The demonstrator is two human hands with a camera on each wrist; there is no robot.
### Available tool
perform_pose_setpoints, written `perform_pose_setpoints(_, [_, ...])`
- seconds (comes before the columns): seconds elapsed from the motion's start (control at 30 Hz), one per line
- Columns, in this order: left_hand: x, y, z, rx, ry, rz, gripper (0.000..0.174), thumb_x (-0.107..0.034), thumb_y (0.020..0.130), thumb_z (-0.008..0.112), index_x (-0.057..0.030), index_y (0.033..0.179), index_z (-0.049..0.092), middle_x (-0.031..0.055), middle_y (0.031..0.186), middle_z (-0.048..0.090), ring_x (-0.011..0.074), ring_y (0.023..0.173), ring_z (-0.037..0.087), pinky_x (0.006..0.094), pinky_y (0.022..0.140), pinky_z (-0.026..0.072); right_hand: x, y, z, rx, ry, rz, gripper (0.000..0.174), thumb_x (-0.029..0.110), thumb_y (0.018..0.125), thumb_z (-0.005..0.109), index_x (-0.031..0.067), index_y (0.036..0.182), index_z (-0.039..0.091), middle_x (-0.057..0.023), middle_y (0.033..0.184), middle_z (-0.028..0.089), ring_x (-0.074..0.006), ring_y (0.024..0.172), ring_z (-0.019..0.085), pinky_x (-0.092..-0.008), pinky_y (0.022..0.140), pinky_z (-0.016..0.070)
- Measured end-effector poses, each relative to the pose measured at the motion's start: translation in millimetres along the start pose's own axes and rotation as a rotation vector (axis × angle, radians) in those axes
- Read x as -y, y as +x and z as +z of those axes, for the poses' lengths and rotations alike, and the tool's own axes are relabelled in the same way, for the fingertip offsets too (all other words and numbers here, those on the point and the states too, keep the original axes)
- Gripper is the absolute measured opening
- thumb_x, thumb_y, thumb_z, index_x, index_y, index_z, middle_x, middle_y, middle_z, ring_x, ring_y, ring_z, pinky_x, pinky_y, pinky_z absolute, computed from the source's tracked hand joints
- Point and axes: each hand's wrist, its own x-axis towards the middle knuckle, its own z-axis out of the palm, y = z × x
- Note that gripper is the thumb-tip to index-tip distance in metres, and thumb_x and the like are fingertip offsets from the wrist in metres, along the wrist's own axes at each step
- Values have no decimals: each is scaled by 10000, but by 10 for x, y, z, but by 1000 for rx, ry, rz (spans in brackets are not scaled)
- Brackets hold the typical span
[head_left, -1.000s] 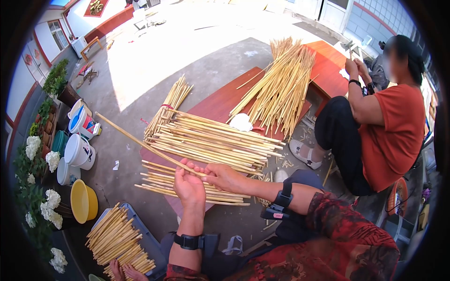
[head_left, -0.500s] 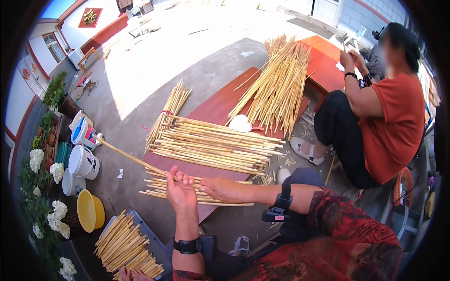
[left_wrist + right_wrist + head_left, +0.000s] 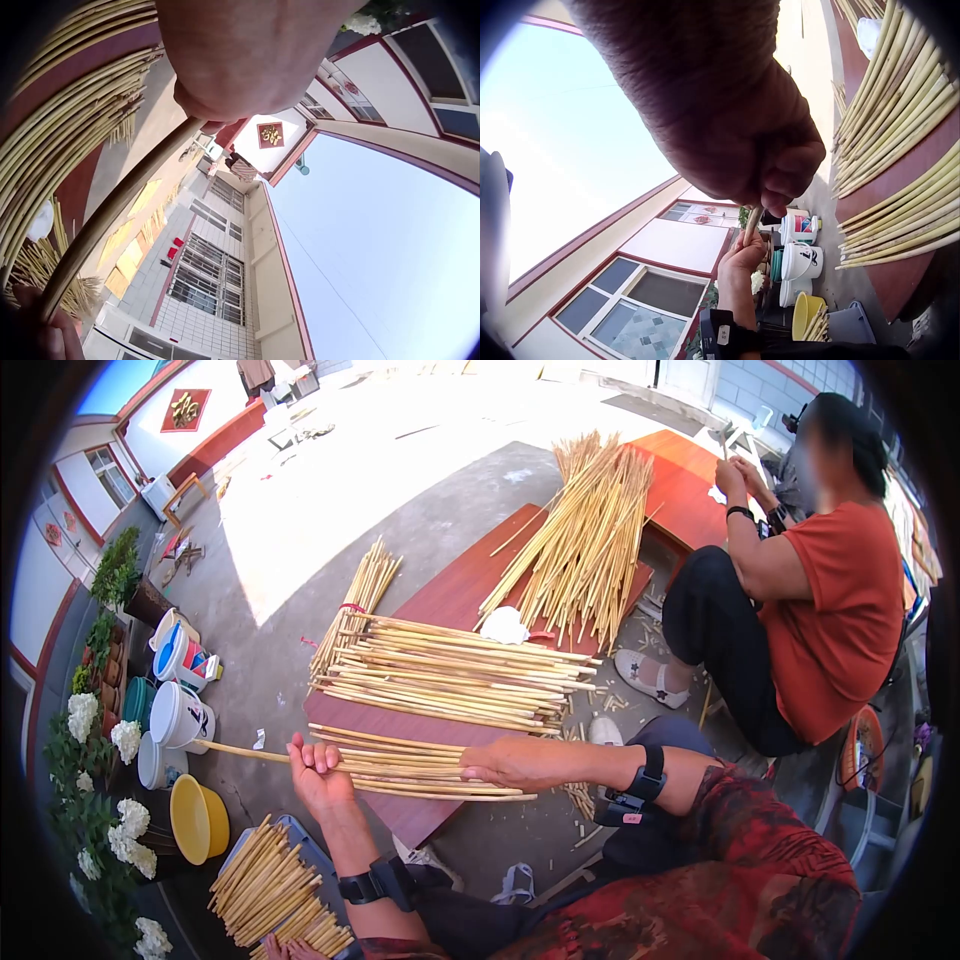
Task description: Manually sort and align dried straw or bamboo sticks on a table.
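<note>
Stick (image 3: 240, 752) swung down from slant to near level, left hand (image 3: 318, 770) slid outward along it, right hand (image 3: 505, 762) drawn right

Head view, upper right: the seated person's (image 3: 830, 610) face is blurred. Lower left: the stick bundle (image 3: 265, 890) is cut off by the bottom edge. Print on the white buckets (image 3: 180, 715) is too small to read. Between left hand (image 3: 318, 772) and right hand (image 3: 510, 762), the held stick (image 3: 240, 752) cannot be told from the pile (image 3: 420, 765) beneath. Left wrist view: the top edge cuts off the left hand.
</note>
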Motion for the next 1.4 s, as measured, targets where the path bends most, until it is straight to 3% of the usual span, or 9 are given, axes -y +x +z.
perform_pose_setpoints(0.2, [110,-46,-15,40,32,-27,248,-261,898,360,-32,895,454,-20,569,325,86,454,307,229,428,308,12,-121,-170,-2,-171,83,307,284,886,335,5,829,448,-202,689,495,-374,683,499,-435,618,381])
perform_pose_setpoints(0.47, [174,-154,-130,74,74,-96,268,-270,902,339,-23,874,439,9,644,353,114,587,352,269,556,344,14,-136,-220,-169,-328,-34,235,263,798,493,38,866,500,-180,730,550,-348,708,530,-423,613,402])
perform_pose_setpoints(0.67, [77,-344,32,46,237,-113,247,-264,881,394,-26,904,459,40,713,451,151,665,441,307,668,418,109,-151,-310,-216,-285,-55,234,269,790,497,46,852,530,-156,727,560,-333,712,537,-420,615,405])
perform_pose_setpoints(0.73, [89,-382,66,148,266,-159,231,-253,872,415,-34,912,476,57,788,501,170,743,491,329,723,443,99,-136,-319,-237,-300,-75,234,273,793,492,49,848,534,-156,727,561,-330,715,539,-419,616,406])
perform_pose_setpoints(0.93, [221,-372,-14,143,296,-262,215,-235,871,416,-36,919,484,61,843,526,200,819,519,358,761,452,93,-35,-306,-188,-337,-15,257,285,816,464,41,857,537,-167,749,561,-335,740,537,-411,640,413])
perform_pose_setpoints(1.0, [271,-268,-104,167,256,-302,211,-231,874,410,-38,916,485,65,835,526,202,809,518,357,756,452,75,19,-276,-154,-354,24,268,286,829,451,33,872,530,-173,770,559,-343,752,532,-407,655,415])
perform_pose_setpoints(1.1, [372,-136,-188,50,211,-321,216,-242,878,398,-41,906,472,77,793,517,202,781,513,357,739,449,68,44,-232,-148,-381,85,266,277,834,429,30,852,526,-173,757,557,-345,746,535,-415,649,419])
perform_pose_setpoints(1.4, [550,-27,-305,64,158,-394,200,-244,883,388,-56,895,453,49,718,494,183,708,493,348,721,434,99,52,-19,-6,-520,254,218,205,810,409,6,815,498,-190,738,559,-346,739,552,-422,630,428])
